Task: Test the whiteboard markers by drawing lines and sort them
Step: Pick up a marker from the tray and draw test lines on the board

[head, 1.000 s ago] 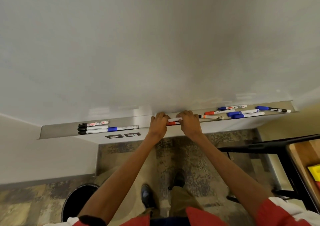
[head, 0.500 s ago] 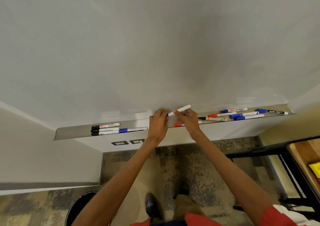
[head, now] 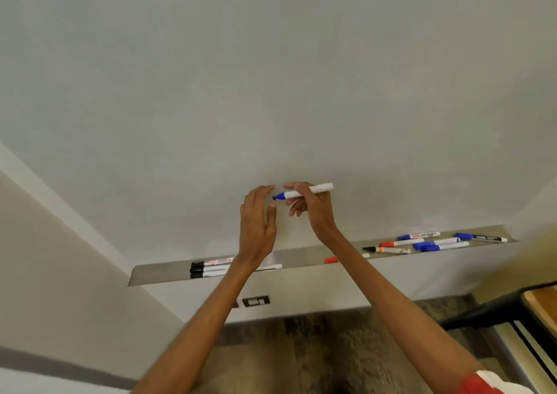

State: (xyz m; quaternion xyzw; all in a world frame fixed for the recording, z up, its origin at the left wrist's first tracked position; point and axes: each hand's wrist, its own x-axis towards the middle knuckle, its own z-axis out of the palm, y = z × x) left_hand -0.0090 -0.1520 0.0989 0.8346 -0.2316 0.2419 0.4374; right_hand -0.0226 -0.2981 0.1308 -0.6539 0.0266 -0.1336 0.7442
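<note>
1. We find the right hand (head: 313, 209) raised in front of the whiteboard (head: 271, 77), its fingers pinched around a blue marker (head: 303, 192) near the blue end.
2. The marker's long axis runs nearly level, tilted slightly up to the right. Its blue end points left toward the left hand; its white barrel end points right.
3. We cannot tell whether the blue end is a cap or a bare tip.
4. The left hand (head: 257, 227) is just beside the blue end, fingers spread loosely and gripping nothing; its fingertips curl toward the marker without a clear touch.
5. Below the hands the tray (head: 162, 273) runs along the board's lower edge.
6. On the tray's left part we note three black-capped markers (head: 208, 270) lying side by side, lengthwise along the tray, caps to the left.
7. A red-capped marker (head: 331, 260) lies mid-tray, partly behind the right forearm.
8. On the right part lies a loose group of blue, red and black markers (head: 434, 242), mostly lengthwise.
</note>
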